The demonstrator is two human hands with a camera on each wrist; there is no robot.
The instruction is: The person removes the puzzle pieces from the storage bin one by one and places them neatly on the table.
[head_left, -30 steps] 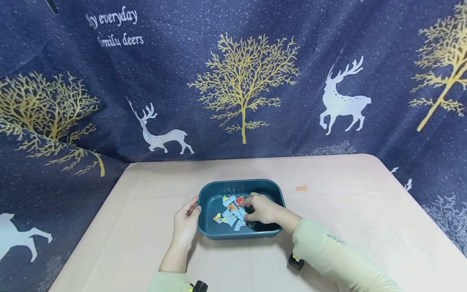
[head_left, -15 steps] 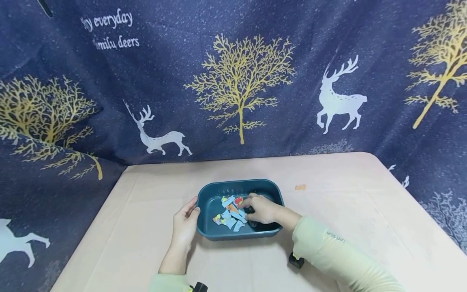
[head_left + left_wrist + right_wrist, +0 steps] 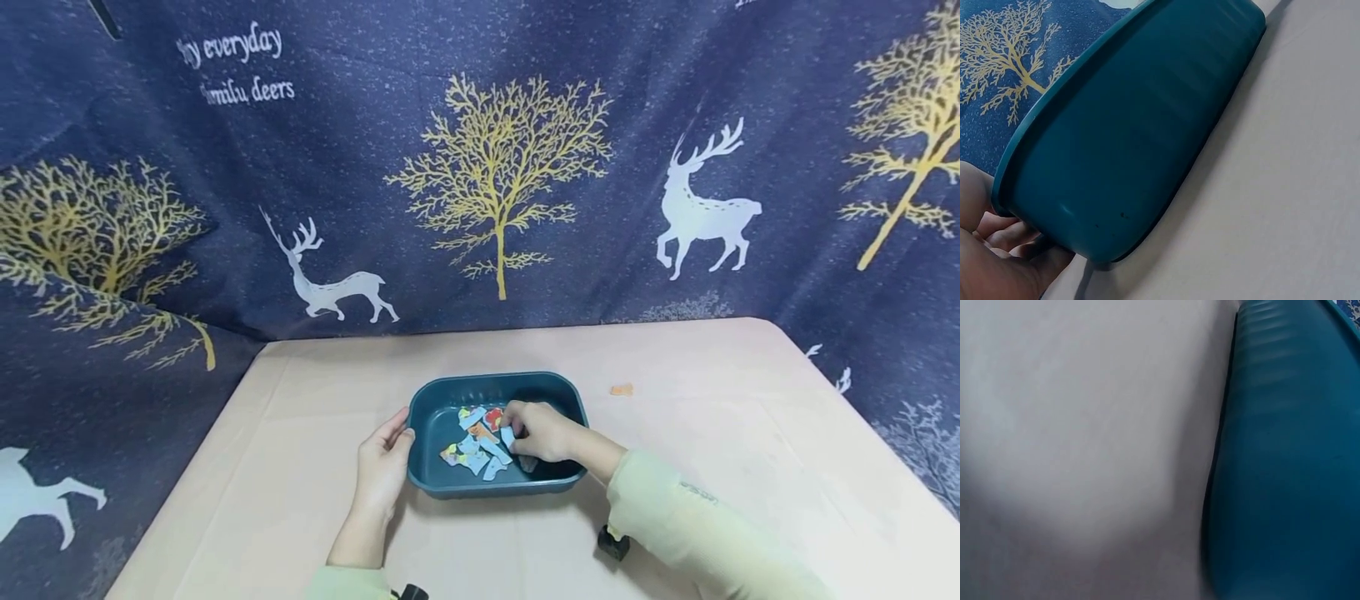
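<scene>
Flat pieces [image 3: 472,460] lie in a teal tray [image 3: 491,490]; the right hand [image 3: 546,432] seems to pinch a light-blue piece [image 3: 507,437], the left hand [image 3: 384,467] grips the tray's left end. An orange piece [image 3: 622,390] lies on the table [image 3: 697,442], to the right.

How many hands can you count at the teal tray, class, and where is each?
2. The left hand holds the teal tray at its left end; the right hand is inside it, beside the colourful flat pieces. No other hands show.
</scene>
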